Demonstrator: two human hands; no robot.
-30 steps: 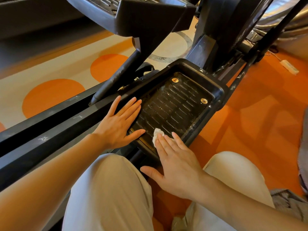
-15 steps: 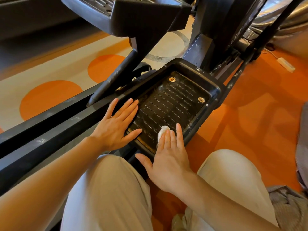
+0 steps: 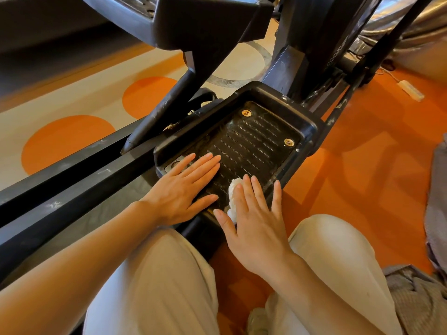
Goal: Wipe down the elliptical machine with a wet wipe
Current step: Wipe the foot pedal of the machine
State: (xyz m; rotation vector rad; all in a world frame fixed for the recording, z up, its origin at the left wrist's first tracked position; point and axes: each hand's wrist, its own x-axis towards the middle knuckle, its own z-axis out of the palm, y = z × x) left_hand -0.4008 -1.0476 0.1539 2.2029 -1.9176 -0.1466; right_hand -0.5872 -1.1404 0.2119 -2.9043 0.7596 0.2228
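My left hand [image 3: 183, 189] lies flat, fingers spread, steadying the pedal [image 3: 254, 141], so my right hand [image 3: 254, 218] can press the wet wipe [image 3: 233, 199] flat beneath straight fingers.

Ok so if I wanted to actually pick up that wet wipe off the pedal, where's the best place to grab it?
Probably the bunched white end of the wet wipe that sticks out past the right hand. It stands up off the ribbed pedal, so fingers can pinch it from above, from the left hand side. The rest lies flat under the palm.
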